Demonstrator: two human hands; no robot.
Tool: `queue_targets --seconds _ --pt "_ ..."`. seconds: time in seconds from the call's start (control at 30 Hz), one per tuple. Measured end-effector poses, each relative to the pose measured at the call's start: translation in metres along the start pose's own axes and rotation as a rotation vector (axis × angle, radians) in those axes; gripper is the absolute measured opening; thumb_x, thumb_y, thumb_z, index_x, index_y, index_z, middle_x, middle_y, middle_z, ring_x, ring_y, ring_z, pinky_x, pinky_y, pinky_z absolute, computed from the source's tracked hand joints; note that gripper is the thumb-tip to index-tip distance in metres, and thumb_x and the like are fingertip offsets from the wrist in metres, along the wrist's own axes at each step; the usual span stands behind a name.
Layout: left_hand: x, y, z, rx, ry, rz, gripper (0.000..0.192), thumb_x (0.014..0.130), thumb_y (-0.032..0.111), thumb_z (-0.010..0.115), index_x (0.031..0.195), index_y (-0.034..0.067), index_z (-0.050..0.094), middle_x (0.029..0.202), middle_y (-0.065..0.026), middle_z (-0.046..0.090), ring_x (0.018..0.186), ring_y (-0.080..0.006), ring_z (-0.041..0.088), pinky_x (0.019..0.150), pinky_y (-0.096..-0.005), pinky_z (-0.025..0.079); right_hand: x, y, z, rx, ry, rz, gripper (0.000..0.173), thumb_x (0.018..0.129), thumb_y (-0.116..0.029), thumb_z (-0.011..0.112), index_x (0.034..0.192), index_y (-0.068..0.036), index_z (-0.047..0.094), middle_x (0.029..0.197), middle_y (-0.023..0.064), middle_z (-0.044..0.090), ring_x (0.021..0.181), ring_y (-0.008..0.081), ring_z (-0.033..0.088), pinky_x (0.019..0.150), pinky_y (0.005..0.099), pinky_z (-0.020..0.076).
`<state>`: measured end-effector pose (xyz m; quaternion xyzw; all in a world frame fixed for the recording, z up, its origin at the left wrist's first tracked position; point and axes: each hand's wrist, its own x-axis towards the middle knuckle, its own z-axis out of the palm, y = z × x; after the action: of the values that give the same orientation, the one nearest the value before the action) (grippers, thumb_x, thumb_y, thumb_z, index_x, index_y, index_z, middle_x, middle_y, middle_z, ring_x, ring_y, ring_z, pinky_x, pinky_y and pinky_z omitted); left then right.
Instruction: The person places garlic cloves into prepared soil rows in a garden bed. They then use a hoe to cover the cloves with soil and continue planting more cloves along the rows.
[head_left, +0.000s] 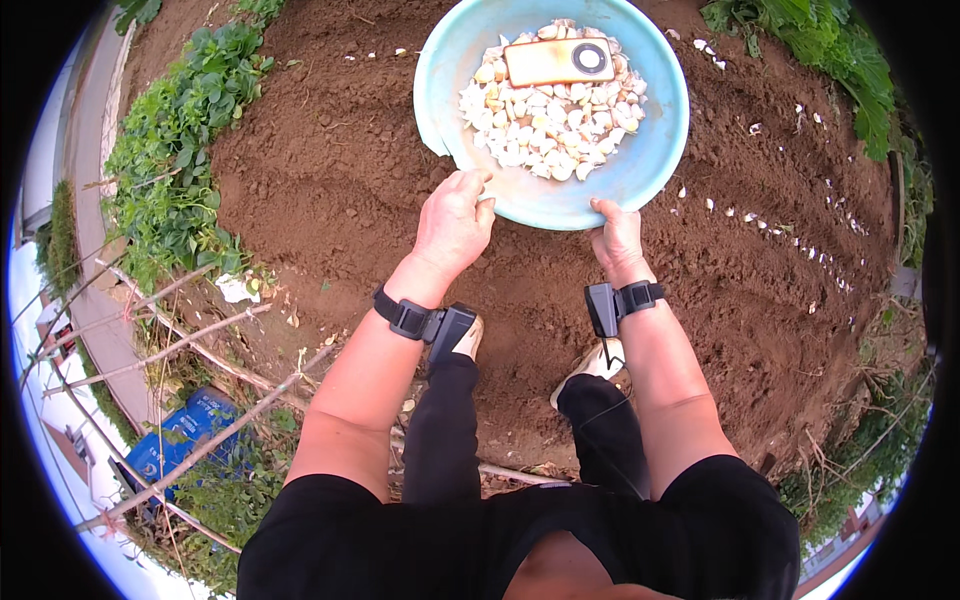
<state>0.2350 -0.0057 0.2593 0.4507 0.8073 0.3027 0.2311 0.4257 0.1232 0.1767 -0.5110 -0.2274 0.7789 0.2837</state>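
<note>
Both of my hands hold a round, pale blue plastic basin above brown soil. My left hand grips its near left rim, beside a broken notch in the edge. On the near right, my right hand has its thumb over the rim, while its fingers are partly hidden. Many loose garlic cloves cover the basin's bottom. A smartphone with a large round camera ring lies on top of the cloves.
White garlic cloves lie in rows on the tilled soil to the right. Leafy green plants border the left, and large leaves the upper right. A wooden pole fence and a blue bin with writing stand at lower left.
</note>
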Motion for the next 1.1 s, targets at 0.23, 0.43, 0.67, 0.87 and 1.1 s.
queue_targets --seconds 0.23,0.43,0.67,0.87,1.1 --pt "0.008 -0.048 0.028 0.475 -0.401 -0.178 0.041 0.076 0.010 0.060 0.116 0.010 0.053 0.115 -0.0187 0.051 0.105 -0.0345 0.053 0.086 -0.0418 0.047 -0.045 0.076 0.015 -0.065 -0.042 0.128 0.044 0.069 0.005 0.059 0.112 0.011 0.050 0.107 0.0144 0.058 0.097 0.0229 0.057 0.086 0.0325 0.0449" --pt "0.022 -0.107 0.048 0.475 -0.521 -0.292 0.054 0.074 0.019 0.069 0.121 0.010 0.047 0.119 -0.0189 0.048 0.103 -0.0334 0.055 0.086 -0.0407 0.048 -0.011 0.110 0.022 -0.236 -0.107 0.140 0.036 0.069 0.002 0.060 0.104 0.011 0.055 0.099 0.0139 0.063 0.088 0.0216 0.060 0.082 0.0306 0.0460" --pt "0.047 -0.145 0.072 0.509 -0.438 -0.216 0.061 0.068 0.023 0.072 0.121 0.010 0.048 0.117 -0.0176 0.051 0.100 -0.0335 0.057 0.087 -0.0396 0.047 0.019 0.117 0.033 -0.333 -0.125 0.086 0.038 0.070 0.000 0.061 0.106 0.011 0.055 0.100 0.0153 0.062 0.088 0.0220 0.061 0.081 0.0310 0.0469" --pt "0.058 -0.168 0.076 0.417 -0.381 -0.130 0.052 0.069 0.019 0.069 0.118 0.011 0.052 0.115 -0.0180 0.051 0.103 -0.0328 0.055 0.088 -0.0400 0.046 0.030 0.119 0.033 -0.276 -0.148 0.081 0.037 0.070 0.001 0.060 0.106 0.011 0.054 0.098 0.0152 0.062 0.086 0.0226 0.061 0.080 0.0323 0.0481" --pt "0.060 -0.169 0.085 0.370 -0.350 -0.118 0.040 0.070 0.011 0.061 0.110 0.012 0.059 0.102 -0.0190 0.057 0.097 -0.0348 0.057 0.083 -0.0407 0.047 0.033 0.102 0.033 -0.494 -0.145 0.141 0.037 0.074 -0.010 0.064 0.105 0.007 0.053 0.095 0.0137 0.062 0.081 0.0198 0.061 0.063 0.0309 0.0494"
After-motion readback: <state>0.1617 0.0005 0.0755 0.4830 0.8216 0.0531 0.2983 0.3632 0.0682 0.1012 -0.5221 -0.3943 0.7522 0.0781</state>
